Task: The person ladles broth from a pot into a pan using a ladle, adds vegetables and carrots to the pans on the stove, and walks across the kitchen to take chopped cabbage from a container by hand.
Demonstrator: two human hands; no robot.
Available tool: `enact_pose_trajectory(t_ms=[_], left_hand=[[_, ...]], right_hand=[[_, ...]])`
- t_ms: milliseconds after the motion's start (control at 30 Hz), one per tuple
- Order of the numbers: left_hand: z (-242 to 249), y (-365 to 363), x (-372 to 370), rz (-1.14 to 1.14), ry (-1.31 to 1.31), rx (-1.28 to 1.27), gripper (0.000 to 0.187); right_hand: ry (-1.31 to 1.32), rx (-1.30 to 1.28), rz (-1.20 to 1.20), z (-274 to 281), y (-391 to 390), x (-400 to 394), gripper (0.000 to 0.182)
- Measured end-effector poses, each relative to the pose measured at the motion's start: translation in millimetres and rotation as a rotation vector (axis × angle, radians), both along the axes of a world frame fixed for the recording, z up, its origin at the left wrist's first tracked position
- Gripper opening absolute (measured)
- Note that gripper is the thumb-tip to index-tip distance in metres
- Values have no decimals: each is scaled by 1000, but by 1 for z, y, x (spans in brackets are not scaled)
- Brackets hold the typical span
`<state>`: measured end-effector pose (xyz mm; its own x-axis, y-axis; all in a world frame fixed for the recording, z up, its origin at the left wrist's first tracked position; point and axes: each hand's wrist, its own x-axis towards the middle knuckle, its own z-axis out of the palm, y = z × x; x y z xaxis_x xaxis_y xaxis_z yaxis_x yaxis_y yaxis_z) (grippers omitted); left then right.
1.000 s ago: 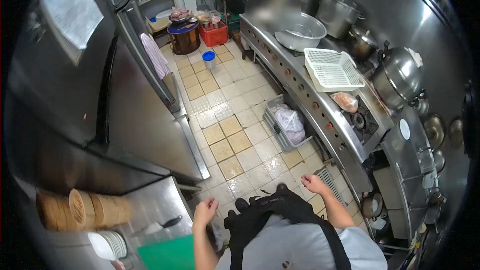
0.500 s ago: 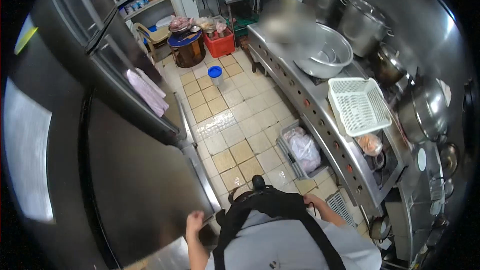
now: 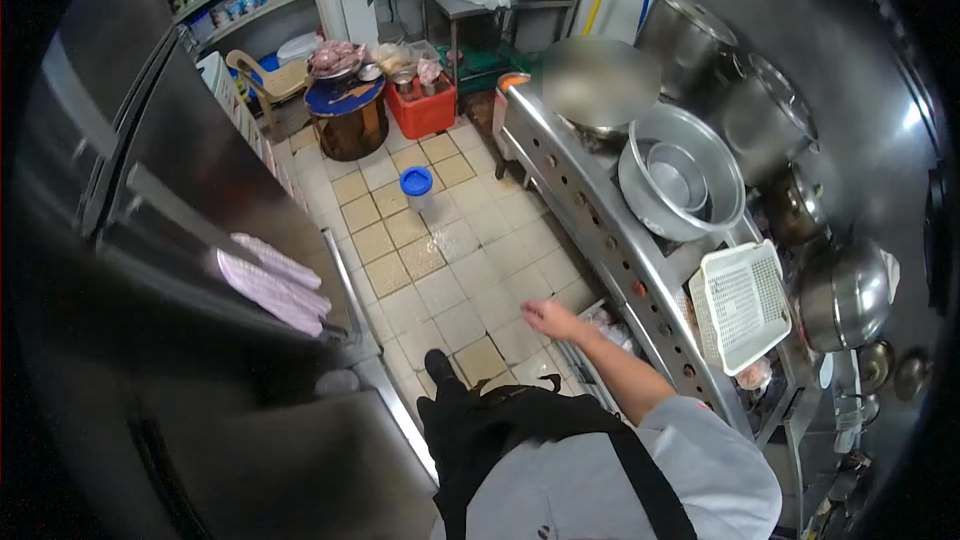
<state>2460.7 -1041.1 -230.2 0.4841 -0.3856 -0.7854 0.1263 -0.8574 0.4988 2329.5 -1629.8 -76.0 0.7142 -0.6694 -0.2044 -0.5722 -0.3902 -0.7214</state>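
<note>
My right hand (image 3: pixel 548 319) reaches forward over the tiled floor, near the stove's front side. Its fingers look loosely curled, and no object shows in them. Below and beside that arm, a grey crate with a plastic-wrapped bundle (image 3: pixel 612 328) sits on the floor, partly hidden by the forearm. My left hand is out of the frame. A lidded blue-topped tub (image 3: pixel 416 183) stands on the floor ahead of me.
Along the right runs a steel stove (image 3: pixel 570 175) with a large aluminium basin (image 3: pixel 636 190), a white plastic basket (image 3: pixel 712 315) and tall pots. Steel refrigerators with a pink cloth (image 3: pixel 270 285) line the left. A red crate (image 3: pixel 425 116) and a round blue-topped stand (image 3: pixel 340 135) are at the back.
I have moved forward along the aisle. My right hand has swung from beside my body out in front, and my left hand has left the view.
</note>
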Motion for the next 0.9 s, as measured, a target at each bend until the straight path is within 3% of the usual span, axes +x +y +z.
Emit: enact_pose_trajectory(t_ms=[133,233,300,367,433,500,633,733,833,900], left_hand=[[14,-120,141,59,17,-139,25],[36,-230,243,149,62,-197,26],[28,-290,306,228,98,-246,23],[54,-362,350,258,198,-350,20],[63,-429,381,206,141,-411,17],[30,-490,421,-1,116,-447,20],[103,-640,412,-177,-71,-472,35],[158,-731,384,-137,-79,-563,41],[178,-795,383,-203,-136,-540,39],[181,-828,388,-221,-166,-513,40]], right_hand=[[472,87,300,-7,-22,1,36],[329,93,-80,-38,-35,-35,35],[260,124,-226,-30,-36,-38,35],[221,66,-479,-7,-34,-34,33],[193,139,-563,-16,-35,-32,33],[167,203,-632,-23,-38,-32,33],[57,271,-705,-40,-63,-20,32],[-110,359,-911,-69,-109,-20,32],[-28,230,-755,-93,-189,-23,33],[-84,300,-812,-88,-253,-11,29]])
